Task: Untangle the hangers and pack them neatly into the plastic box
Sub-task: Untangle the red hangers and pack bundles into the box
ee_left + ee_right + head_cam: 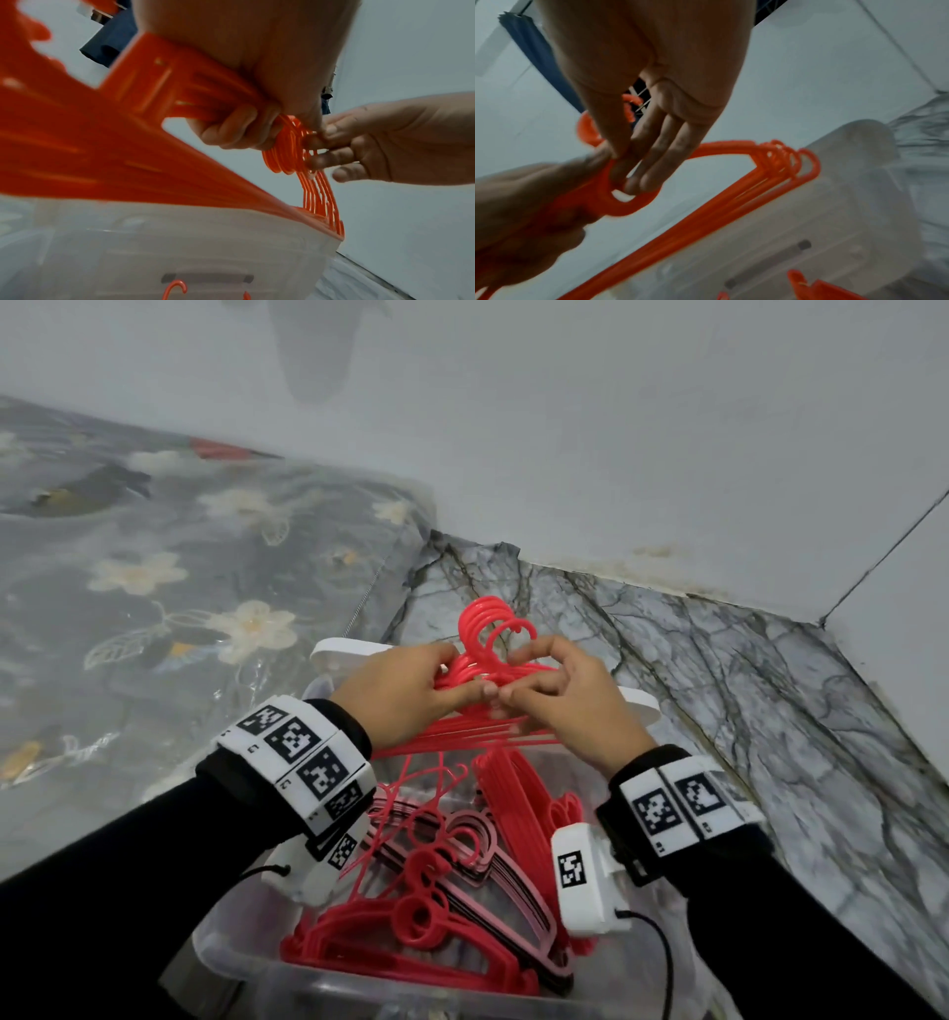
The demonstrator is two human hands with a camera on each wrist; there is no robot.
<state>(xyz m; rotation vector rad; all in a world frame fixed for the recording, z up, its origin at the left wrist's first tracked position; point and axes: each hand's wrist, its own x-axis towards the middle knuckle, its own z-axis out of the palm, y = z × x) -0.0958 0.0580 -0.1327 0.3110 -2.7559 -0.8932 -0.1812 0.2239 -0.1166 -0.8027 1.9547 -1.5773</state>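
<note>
Carefully: my left hand (pixel 398 693) grips the hanger bundle (pixel 482 731), right hand (pixel 570 695) pinching its hooks; snagged hooks could spill them beside the plastic box (pixel 241 963).

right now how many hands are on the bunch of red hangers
2. The left hand grips the bunch of red hangers near its hooks; the right hand pinches the hooks, above the plastic box.

Grey-veined marble floor (pixel 719 690), clear plastic box (pixel 226 947) resting on it, floral-sheeted mattress (pixel 154 567) lying beside the box.
</note>
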